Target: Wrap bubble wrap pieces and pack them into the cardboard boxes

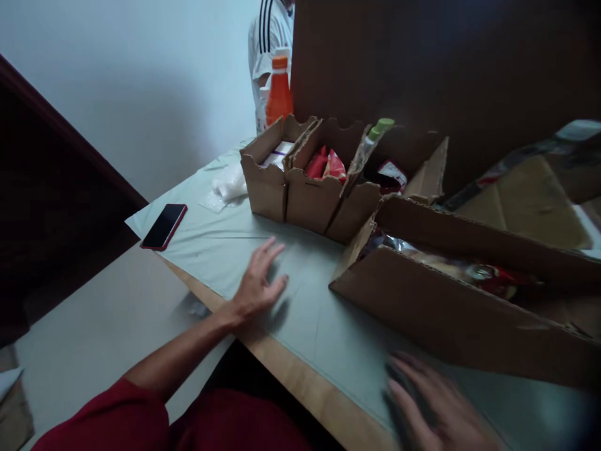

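Note:
My left hand [258, 280] hovers over or rests on the pale green cloth near the table's front edge, its fingers apart and nothing in it. At the lower right, my right hand [436, 407] is smeared by motion. A dark, narrow object [413, 391] shows between its thumb and fingers; its kind cannot be made out. Just beyond that hand lies a long open cardboard box [451, 313] holding clear plastic packaging and a red packet [500, 279]. Ahead of my left hand stand cardboard bins in a row, among them a bin [310, 203] with red packets [323, 164].
A phone [164, 227] lies on the cloth [211, 257] at the table's left corner. Crumpled clear plastic [230, 185] sits beside the leftmost bin [265, 191]. Behind stand an orange bottle [279, 94] and a person in a white shirt [270, 34]. A large brown panel [399, 62] rises behind.

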A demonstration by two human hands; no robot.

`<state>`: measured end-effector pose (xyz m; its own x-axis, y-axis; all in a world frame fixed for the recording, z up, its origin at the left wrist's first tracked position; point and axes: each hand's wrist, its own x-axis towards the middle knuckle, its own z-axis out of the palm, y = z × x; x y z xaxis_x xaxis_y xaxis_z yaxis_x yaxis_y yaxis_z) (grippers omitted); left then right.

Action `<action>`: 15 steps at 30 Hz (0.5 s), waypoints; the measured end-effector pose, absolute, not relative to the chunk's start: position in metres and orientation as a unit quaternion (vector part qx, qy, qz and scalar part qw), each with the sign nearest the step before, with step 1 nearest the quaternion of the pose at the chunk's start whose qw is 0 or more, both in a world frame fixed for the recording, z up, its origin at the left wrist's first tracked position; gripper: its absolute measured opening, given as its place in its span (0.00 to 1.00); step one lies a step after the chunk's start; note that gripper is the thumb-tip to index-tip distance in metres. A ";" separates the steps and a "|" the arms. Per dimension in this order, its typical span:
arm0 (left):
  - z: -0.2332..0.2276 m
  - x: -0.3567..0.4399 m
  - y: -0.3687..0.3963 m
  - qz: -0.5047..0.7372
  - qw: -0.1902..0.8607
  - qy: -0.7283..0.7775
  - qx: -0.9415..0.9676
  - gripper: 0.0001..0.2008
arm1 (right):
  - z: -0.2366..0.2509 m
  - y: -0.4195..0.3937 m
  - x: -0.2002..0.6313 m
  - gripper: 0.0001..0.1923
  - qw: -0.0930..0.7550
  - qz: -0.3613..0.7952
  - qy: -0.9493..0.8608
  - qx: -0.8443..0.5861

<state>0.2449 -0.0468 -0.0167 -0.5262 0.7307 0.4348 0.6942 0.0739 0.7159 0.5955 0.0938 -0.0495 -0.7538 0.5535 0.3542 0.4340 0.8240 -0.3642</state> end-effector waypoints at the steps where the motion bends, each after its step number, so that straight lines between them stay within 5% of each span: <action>1: -0.013 0.217 -0.048 0.460 -0.028 0.752 0.470 0.27 | -0.048 0.087 0.578 0.19 0.233 0.123 -0.937 -0.228; 5: 0.005 0.099 -0.030 0.396 -0.139 0.827 0.374 0.27 | -0.047 0.074 0.528 0.18 0.252 0.063 -0.947 -0.187; 10: 0.013 0.011 0.011 0.404 -0.133 0.851 0.309 0.32 | -0.060 0.079 0.523 0.14 0.284 0.032 -0.940 -0.188; 15: 0.010 -0.014 0.032 0.503 -0.106 0.808 0.288 0.08 | -0.062 0.079 0.525 0.13 0.294 0.030 -0.934 -0.199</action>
